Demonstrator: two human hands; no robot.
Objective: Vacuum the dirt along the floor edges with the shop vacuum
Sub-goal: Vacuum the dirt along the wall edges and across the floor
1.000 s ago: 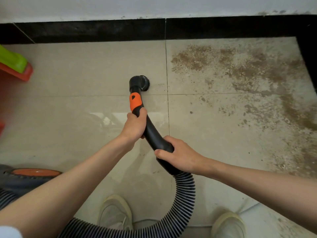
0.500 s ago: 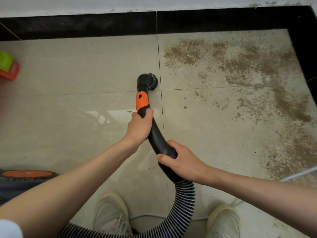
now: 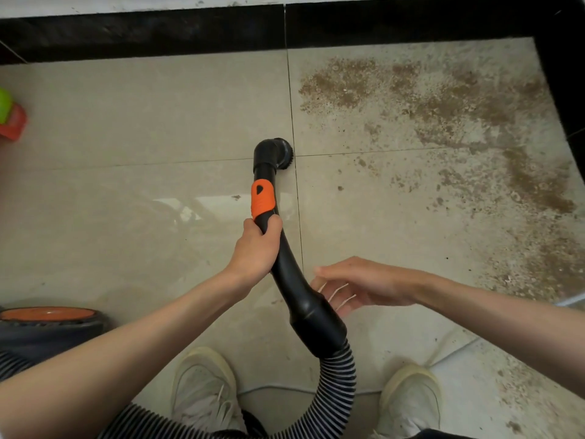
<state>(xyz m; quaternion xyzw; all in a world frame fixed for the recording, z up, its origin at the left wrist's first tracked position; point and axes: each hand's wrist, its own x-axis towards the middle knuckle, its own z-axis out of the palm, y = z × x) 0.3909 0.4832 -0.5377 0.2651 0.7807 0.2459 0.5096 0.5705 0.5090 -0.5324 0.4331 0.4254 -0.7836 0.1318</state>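
Dirt (image 3: 449, 122) lies brown and scattered on the right floor tiles, near the black skirting (image 3: 142, 30). Round brush nozzle (image 3: 278, 153) sits on the tile joint, just left of the dirt. Left hand (image 3: 256, 248) grips the black vacuum wand (image 3: 285, 264) below its orange collar. Right hand (image 3: 364, 286) is open with fingers spread, just beside the wand and holding nothing.

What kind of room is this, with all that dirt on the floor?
Probably an indoor room corner at home, though that is a guess: glossy beige floor tiles meet a black skirting strip under a white wall, and brown gritty dirt is scattered nearby.
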